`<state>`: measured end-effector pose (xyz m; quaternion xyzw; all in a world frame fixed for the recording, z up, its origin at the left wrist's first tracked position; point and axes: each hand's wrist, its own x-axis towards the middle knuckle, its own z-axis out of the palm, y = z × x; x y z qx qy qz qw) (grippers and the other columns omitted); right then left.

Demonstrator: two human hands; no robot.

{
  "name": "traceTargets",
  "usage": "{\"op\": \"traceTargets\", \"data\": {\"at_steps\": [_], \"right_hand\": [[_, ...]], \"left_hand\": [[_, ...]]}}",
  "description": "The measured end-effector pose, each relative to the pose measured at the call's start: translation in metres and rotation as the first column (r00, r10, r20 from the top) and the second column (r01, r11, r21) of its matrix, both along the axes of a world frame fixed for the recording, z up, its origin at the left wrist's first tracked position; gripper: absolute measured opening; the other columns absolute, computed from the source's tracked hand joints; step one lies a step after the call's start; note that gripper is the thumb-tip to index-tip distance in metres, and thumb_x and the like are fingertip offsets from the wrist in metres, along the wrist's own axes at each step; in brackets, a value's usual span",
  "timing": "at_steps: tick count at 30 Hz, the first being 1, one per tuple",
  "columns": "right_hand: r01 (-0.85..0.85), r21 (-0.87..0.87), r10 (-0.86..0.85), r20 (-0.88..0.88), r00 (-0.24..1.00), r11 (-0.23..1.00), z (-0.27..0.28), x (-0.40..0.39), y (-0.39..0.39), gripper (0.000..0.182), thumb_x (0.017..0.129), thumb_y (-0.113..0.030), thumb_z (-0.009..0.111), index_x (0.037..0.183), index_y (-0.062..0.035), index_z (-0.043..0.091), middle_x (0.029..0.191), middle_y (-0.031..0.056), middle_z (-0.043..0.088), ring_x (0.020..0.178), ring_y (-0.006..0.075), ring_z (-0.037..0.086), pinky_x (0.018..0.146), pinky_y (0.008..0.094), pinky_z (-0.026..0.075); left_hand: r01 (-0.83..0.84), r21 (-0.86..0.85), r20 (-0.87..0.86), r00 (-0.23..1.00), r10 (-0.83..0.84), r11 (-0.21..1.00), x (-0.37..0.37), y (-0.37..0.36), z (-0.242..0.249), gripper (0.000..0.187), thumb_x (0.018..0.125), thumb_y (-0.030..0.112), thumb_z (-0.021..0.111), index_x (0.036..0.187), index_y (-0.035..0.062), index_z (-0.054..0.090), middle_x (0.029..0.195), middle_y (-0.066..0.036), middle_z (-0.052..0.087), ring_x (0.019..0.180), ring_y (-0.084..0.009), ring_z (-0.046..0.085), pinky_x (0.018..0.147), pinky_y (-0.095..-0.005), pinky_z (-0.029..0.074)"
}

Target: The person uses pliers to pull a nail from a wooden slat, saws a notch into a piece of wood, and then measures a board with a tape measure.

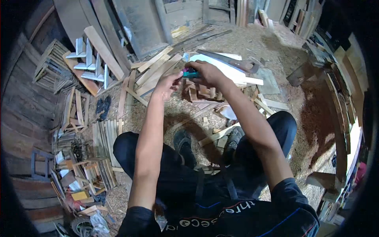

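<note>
My right hand (207,74) is closed around a small teal object (191,74) with a pink part at its left end; its kind cannot be made out. Close against that pink end is my left hand (167,85), thumb and fingers bent together in a pinch, and the fingers partly hide what they grip. Both hands are raised in front of my knees. Below them lies a small stack of wood blocks (205,91). Just beyond, a handsaw (227,60) with a brown handle rests across a bright white board (217,69).
Wood strips (158,71) lie left of the board, and a grey panel (268,81) lies to its right. Stacked slats (106,138) stand by my left knee. A plank (217,136) crosses between my shoes. Sawdust and shavings cover the floor (272,43).
</note>
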<state>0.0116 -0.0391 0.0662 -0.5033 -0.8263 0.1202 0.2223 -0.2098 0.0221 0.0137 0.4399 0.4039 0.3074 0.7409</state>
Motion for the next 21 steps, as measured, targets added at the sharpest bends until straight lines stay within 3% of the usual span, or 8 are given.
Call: {"op": "traceTargets", "data": {"at_steps": [2,3,4,6,8,12,16,21], "right_hand": [[-0.007,-0.024,0.009,0.07,0.997,1.0,-0.017,0.037,0.014,0.061,0.078,-0.023,0.079,0.134,-0.019,0.053,0.109,0.0195,0.067,0.098,0.0408,0.066,0.085,0.0489,0.053],[0.054,-0.093,-0.037,0.181,0.983,0.994,-0.002,0.048,0.006,0.061,0.079,-0.021,0.077,0.135,-0.0214,0.053,0.111,0.0173,0.068,0.099,0.0391,0.066,0.086,0.048,0.054],[0.101,-0.017,-0.094,0.243,0.965,0.995,0.002,0.063,-0.004,0.059,0.078,-0.019,0.075,0.134,-0.0215,0.055,0.11,0.0153,0.07,0.1,0.0379,0.067,0.086,0.0474,0.054],[0.218,-0.121,-0.159,0.373,0.914,0.969,0.015,0.095,-0.016,0.056,0.077,-0.016,0.075,0.13,-0.0199,0.058,0.111,0.0148,0.071,0.101,0.037,0.068,0.086,0.0474,0.054],[0.195,-0.085,-0.149,0.382,0.912,0.977,0.002,0.135,-0.012,0.051,0.077,-0.014,0.073,0.126,-0.0204,0.06,0.109,0.0146,0.071,0.102,0.0356,0.068,0.086,0.0475,0.055],[0.338,-0.106,-0.246,0.491,0.836,0.935,0.008,0.169,-0.029,0.041,0.077,-0.013,0.072,0.116,-0.021,0.063,0.107,0.0142,0.07,0.103,0.0346,0.068,0.085,0.0475,0.054],[0.229,-0.155,-0.132,0.474,0.871,0.961,-0.005,0.216,-0.032,0.041,0.081,-0.015,0.071,0.119,-0.0244,0.061,0.116,0.0121,0.068,0.105,0.0359,0.067,0.089,0.0476,0.053],[0.303,-0.149,-0.201,0.476,0.856,0.941,-0.003,0.22,-0.047,0.04,0.081,-0.019,0.072,0.119,-0.0257,0.061,0.115,0.013,0.068,0.109,0.0355,0.065,0.094,0.0468,0.052]], "left_hand": [[-0.017,-0.133,0.048,0.999,0.024,0.991,0.025,0.003,-0.011,0.022,0.089,0.026,0.077,0.094,0.0075,0.065,0.076,0.002,0.059,0.063,-0.0079,0.053,0.05,-0.0203,0.037],[-0.072,-0.1,0.103,0.991,0.083,0.992,0.036,0.001,-0.013,0.02,0.091,0.026,0.073,0.087,0.0091,0.063,0.073,0.002,0.057,0.062,-0.0083,0.051,0.049,-0.0208,0.037],[-0.059,-0.096,0.105,0.992,0.069,0.994,0.042,0.006,-0.015,0.02,0.091,0.026,0.073,0.087,0.0091,0.063,0.073,0.002,0.057,0.062,-0.0083,0.051,0.049,-0.0208,0.037],[-0.071,-0.08,-0.117,0.991,0.061,0.994,0.05,0.017,-0.024,0.02,0.093,0.026,0.07,0.084,0.0094,0.063,0.072,0.002,0.055,0.059,-0.0087,0.05,0.047,-0.0216,0.036],[-0.117,-0.019,-0.167,0.98,0.112,0.993,0.063,0.028,-0.037,0.02,0.09,0.023,0.069,0.078,0.0088,0.061,0.067,0.0,0.054,0.052,-0.0088,0.046,0.046,-0.0218,0.035],[-0.105,0.05,-0.409,0.905,0.116,0.993,0.075,0.03,-0.031,0.022,0.086,0.021,0.07,0.072,0.0067,0.06,0.065,-0.001,0.055,0.047,-0.0084,0.042,0.04,-0.0237,0.031],[-0.04,0.111,-0.546,0.832,0.094,0.993,0.088,0.046,-0.036,0.022,0.084,0.021,0.071,0.072,0.0044,0.063,0.063,-0.001,0.055,0.045,-0.0084,0.04,0.037,-0.0258,0.027],[0.035,0.133,-0.631,0.773,0.057,0.991,0.096,0.053,-0.041,0.023,0.081,0.021,0.077,0.073,0.003,0.065,0.058,-0.002,0.054,0.042,-0.0114,0.042,0.038,-0.0286,0.03]]}}
